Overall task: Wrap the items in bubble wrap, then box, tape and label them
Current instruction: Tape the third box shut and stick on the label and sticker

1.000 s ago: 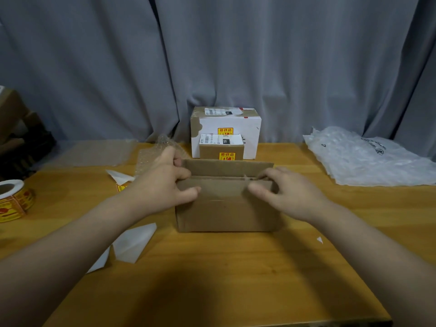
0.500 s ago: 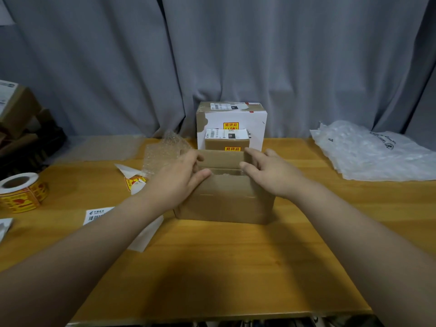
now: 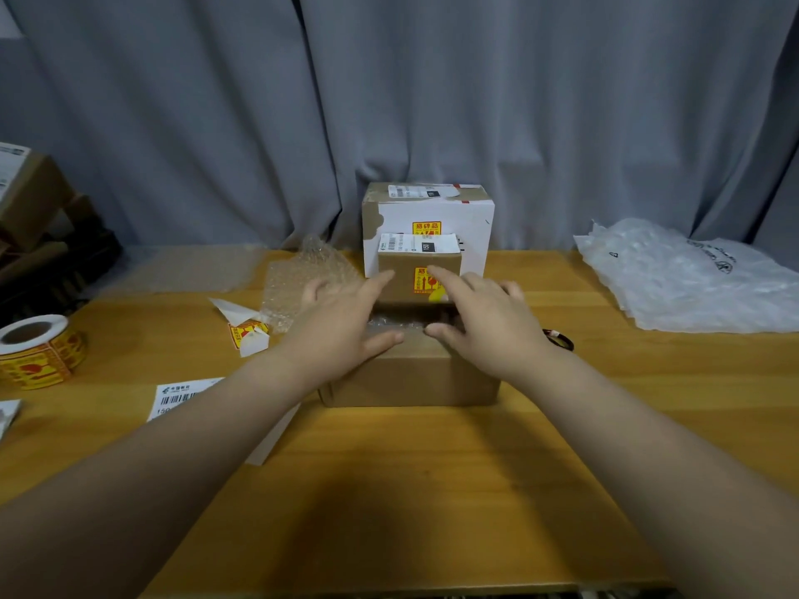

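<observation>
The yellow sticker [image 3: 426, 227] on the white box [image 3: 473, 216] reads "易碎品".

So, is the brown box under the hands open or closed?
Open. Between the left hand and right hand a gap in the top of the box shows bubble wrap inside; the flaps do not meet.

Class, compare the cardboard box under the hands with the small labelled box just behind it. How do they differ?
The near cardboard box is open on top, bubble wrap showing inside; the small labelled box is closed. The near box's front is bare; the small one carries a white shipping label and a yellow sticker. The near box looks wider. Both are brown cardboard.
</observation>
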`<state>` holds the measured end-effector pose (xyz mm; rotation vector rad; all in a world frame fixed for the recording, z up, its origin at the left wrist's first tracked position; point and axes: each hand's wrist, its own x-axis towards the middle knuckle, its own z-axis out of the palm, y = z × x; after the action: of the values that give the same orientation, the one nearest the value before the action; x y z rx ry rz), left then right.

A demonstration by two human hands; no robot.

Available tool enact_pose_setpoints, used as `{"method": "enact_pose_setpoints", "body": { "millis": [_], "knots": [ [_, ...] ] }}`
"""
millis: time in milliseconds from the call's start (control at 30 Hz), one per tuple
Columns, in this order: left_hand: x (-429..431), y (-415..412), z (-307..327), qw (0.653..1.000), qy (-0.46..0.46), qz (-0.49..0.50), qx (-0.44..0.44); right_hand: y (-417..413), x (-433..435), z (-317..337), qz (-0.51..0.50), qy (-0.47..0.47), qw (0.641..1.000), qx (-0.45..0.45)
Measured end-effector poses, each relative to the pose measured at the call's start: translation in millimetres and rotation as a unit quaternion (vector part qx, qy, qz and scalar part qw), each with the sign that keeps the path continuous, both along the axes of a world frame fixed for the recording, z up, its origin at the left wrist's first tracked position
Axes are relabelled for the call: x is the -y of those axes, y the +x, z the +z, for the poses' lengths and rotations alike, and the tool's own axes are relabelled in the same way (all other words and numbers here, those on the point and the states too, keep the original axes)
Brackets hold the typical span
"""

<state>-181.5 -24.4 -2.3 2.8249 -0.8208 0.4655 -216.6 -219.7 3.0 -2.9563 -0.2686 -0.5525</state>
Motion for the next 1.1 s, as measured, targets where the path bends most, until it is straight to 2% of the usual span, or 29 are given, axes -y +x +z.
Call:
{"method": "enact_pose_setpoints", "body": {
  "millis": [100, 200, 333, 433, 500, 600, 633, 667, 767, 867, 967, 1000, 1067, 1100],
  "knots": [
    [-3.6, -6.6, -3.9, 0.999, 0.01, -0.053, -0.002, -4.3, -6.6, -2.4, 0.063, -0.001, 0.998, 0.017],
    [-15.2, -12.7, -15.7, 0.994, 0.086, -0.07, 0.006, -8.4, -6.0, -19.4, 0.079, 0.051, 0.995, -0.016],
    [-16.1, -11.0, -24.1, 0.995, 0.089, -0.041, -0.015, -12.2, -10.0, -26.9, 0.037, -0.082, 0.99, -0.108],
    [-8.0, -3.3, -15.7, 0.995, 0.055, -0.039, -0.076, -8.2, -16.4, -11.1, 0.023, -0.066, 0.986, -0.151],
    [-2.1, 2.6, -7.0, 0.995, 0.022, -0.058, -0.084, 5.1, -10.1, 6.9, 0.029, 0.024, 0.982, -0.185],
    [8.5, 4.9, -4.3, 0.994, 0.039, -0.057, -0.08, 26.8, 11.1, 25.7, 0.035, 0.283, 0.936, -0.206],
    [11.2, 3.9, -7.5, 0.994, 0.058, -0.053, -0.072, 33.0, 19.8, 24.5, 0.017, 0.335, 0.922, -0.195],
    [12.9, 2.7, -11.0, 0.994, 0.078, -0.05, -0.061, 38.1, 28.7, 20.8, -0.001, 0.344, 0.919, -0.191],
    [13.3, 0.0, -10.8, 0.986, 0.136, -0.056, -0.082, 46.2, 51.9, 9.2, -0.027, 0.23, 0.935, -0.267],
    [14.2, 4.4, -4.4, 0.977, 0.158, -0.07, -0.128, 48.5, 60.5, 6.4, -0.017, 0.097, 0.936, -0.339],
    [14.8, 6.1, -3.4, 0.975, 0.155, -0.069, -0.143, 54.8, 61.6, -1.3, -0.026, -0.053, 0.962, -0.266],
    [14.9, 5.4, -3.5, 0.975, 0.158, -0.069, -0.14, 55.6, 61.9, -2.1, -0.028, -0.077, 0.968, -0.236],
    [14.6, 5.4, -3.6, 0.976, 0.163, -0.068, -0.131, 56.4, 66.1, 3.8, -0.017, -0.046, 0.981, -0.188],
    [14.8, 5.2, -4.1, 0.975, 0.166, -0.065, -0.13, 54.4, 68.2, 10.7, -0.006, 0.027, 0.985, -0.17]
  ]
}}
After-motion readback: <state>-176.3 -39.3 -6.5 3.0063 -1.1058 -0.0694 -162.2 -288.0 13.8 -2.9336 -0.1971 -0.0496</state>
